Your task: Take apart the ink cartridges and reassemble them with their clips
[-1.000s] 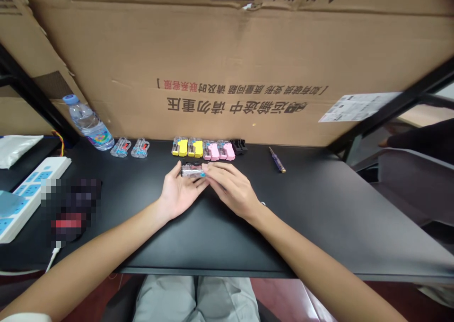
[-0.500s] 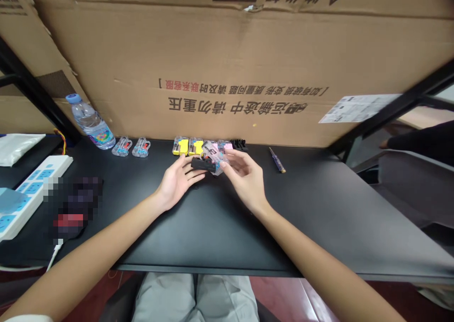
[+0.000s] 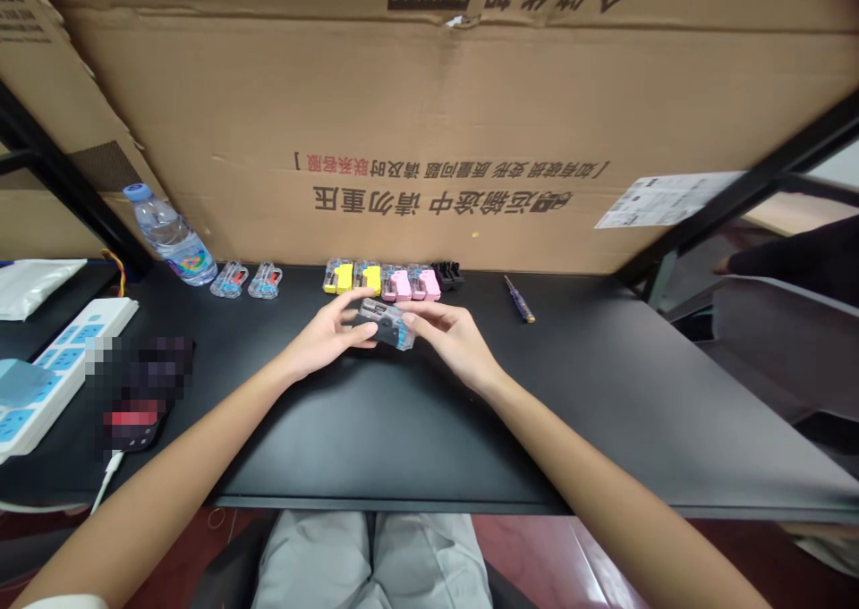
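My left hand [image 3: 320,342] and my right hand [image 3: 460,341] both hold a small clear plastic device with a black cover piece [image 3: 387,323], just above the table. The left thumb and fingers pinch its black end. On the clear end, where blue parts show inside, the right thumb and fingers grip. Behind my hands stand similar clear devices, two with yellow covers [image 3: 344,277] and two with pink covers [image 3: 401,284]. Black plastic pieces [image 3: 447,275] lie at the right end of that row. Farther left are two clear devices without coloured covers [image 3: 265,281].
A slim screwdriver [image 3: 519,300] lies to the right on the black table [image 3: 604,394]. At left are a water bottle [image 3: 175,238], a white power strip [image 3: 60,363] and a dark, blurred-out object with a cable [image 3: 144,394]. A large cardboard sheet [image 3: 429,99] walls the back.
My left fingers, earlier stretched open beside the black piece, now close on it. The device has turned and come slightly lower and nearer; the black piece now lies along the clear body.
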Demonstrator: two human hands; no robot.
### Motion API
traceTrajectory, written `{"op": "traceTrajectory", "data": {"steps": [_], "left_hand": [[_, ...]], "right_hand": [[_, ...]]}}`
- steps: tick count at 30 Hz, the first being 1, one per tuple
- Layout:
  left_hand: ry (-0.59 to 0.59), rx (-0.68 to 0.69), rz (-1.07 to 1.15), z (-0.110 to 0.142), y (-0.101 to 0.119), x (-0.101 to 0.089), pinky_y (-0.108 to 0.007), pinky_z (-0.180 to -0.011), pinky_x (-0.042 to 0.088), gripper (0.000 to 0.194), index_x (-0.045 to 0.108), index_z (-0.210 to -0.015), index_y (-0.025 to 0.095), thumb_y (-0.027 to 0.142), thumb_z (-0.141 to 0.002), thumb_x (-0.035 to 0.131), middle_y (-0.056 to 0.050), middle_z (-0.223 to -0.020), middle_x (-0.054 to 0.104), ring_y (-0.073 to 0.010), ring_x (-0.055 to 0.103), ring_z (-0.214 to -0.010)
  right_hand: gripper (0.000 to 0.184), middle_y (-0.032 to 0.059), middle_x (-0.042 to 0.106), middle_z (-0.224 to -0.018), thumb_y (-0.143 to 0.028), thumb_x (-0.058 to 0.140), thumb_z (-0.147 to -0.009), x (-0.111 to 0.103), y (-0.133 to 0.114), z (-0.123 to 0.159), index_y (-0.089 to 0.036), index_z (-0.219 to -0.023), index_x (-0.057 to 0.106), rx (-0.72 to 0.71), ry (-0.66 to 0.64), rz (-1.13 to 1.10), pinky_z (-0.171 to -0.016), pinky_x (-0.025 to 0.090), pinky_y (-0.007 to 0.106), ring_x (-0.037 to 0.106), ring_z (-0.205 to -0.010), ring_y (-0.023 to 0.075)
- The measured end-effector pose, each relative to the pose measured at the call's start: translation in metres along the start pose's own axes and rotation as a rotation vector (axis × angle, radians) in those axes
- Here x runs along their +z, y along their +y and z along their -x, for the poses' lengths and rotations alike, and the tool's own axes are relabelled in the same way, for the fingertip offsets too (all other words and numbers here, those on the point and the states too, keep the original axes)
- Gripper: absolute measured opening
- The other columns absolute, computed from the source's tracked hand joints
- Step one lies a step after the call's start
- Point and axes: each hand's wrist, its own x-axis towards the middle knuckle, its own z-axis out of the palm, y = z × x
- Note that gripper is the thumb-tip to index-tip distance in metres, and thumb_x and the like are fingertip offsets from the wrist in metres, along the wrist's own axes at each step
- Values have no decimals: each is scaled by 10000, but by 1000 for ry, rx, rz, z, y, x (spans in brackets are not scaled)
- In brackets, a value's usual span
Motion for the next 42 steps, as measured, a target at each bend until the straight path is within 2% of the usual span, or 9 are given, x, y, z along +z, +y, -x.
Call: {"op": "traceTrajectory", "data": {"steps": [3,5,8,11,16,24,31,38,42], "left_hand": [[-26,28,-45,-1,7,-5,-450,-906,693,517,736,-1237,213,239,-767,950,-134,-1164,777,-287,783,-1054],[60,82,-40,-3,10,-10,-441,-915,691,458,724,-1177,218,248,-776,944,-113,-1159,776,-268,778,-1061],[236,155,19,-8,12,-19,-434,-965,674,440,675,-1158,223,251,-798,926,-93,-1165,776,-238,781,-1060],[332,188,39,-12,11,-27,-425,-986,662,448,648,-1165,219,228,-804,912,-85,-1167,773,-221,784,-1049],[347,166,25,-12,10,-26,-422,-970,669,430,642,-1168,203,184,-817,890,-101,-1173,776,-222,788,-1034],[328,142,-26,-9,9,-18,-455,-993,662,437,655,-1182,204,156,-815,888,-107,-1187,771,-227,782,-1041],[254,150,-58,-7,5,-15,-441,-939,677,478,658,-1177,218,202,-782,927,-93,-1170,770,-229,782,-1009],[181,158,-129,-3,3,-10,-370,-832,695,381,682,-1111,202,327,-831,908,-92,-1118,772,-229,777,-975],[156,142,-130,-2,2,-7,-380,-830,698,407,690,-1102,205,331,-801,933,-85,-1107,771,-231,771,-968]], "right_hand": [[445,103,851,-1041,-572,747,-969,0,4,-2,-184,-1164,845,-15,5,-26,-824,673,399,797,-859,231],[480,104,838,-972,-582,662,-1021,3,10,-3,-160,-1184,824,-44,51,36,-731,656,360,764,-762,202],[381,75,809,-897,-491,671,-1029,13,18,1,-162,-1168,804,-143,71,344,-677,619,332,693,-657,169],[276,72,779,-1000,-388,709,-1020,23,20,8,-189,-1193,793,-289,-101,650,-749,623,346,708,-742,179],[216,102,729,-1111,-345,672,-1063,28,17,12,-207,-1181,788,-502,-298,950,-856,636,387,726,-1003,245],[235,111,715,-970,-168,529,-1099,30,17,11,-156,-1022,751,-715,-353,1282,-745,574,359,676,-850,232],[197,108,749,-1029,-179,560,-1081,22,15,11,-193,-1120,753,-654,-320,990,-810,623,367,728,-923,235],[180,83,771,-1031,-285,634,-1077,16,4,9,-228,-1139,793,-627,43,530,-753,634,341,738,-845,196],[190,76,765,-973,-332,656,-1066,15,0,9,-232,-1101,814,-594,66,499,-743,635,355,721,-798,195]]}}
